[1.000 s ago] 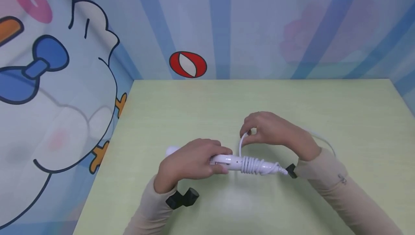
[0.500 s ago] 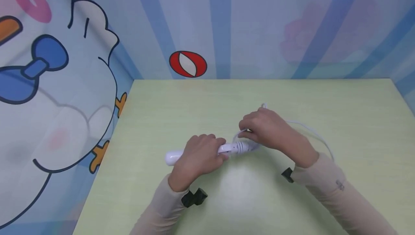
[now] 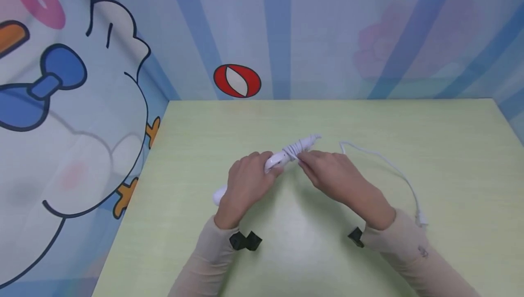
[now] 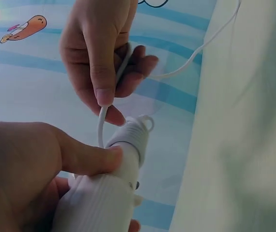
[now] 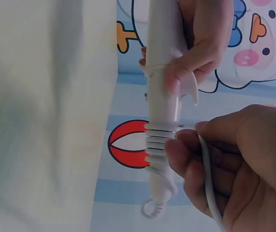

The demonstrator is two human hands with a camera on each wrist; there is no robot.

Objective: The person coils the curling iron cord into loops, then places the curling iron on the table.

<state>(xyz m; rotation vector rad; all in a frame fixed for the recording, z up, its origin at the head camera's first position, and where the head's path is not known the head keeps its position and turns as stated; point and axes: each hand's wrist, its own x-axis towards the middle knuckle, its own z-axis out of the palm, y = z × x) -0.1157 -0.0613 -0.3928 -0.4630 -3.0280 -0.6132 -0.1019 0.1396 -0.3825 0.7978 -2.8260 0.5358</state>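
Observation:
A white curling iron (image 3: 275,160) slants across the middle of the head view, its cord end pointing up and to the right. My left hand (image 3: 249,179) grips it round the body, the thumb lying along it in the left wrist view. Several turns of white cord (image 5: 156,145) are wound round the handle, and a small loop sticks out at its tip. Between thumb and fingers, my right hand (image 3: 336,175) pinches the loose cord right beside these turns. From there the cord runs across the right palm, as the right wrist view shows.
The cord's free length curves over the pale green table (image 3: 229,128) to a white plug (image 3: 421,218) near the right sleeve. Behind the table stands a blue striped wall (image 3: 327,37) with cartoon pictures. A small black device (image 3: 245,241) sits at the left wrist.
The curling iron has swung from nearly level to a steep slant, its handle end farther up. My right hand has carried the cord from the handle's far side to its near side.

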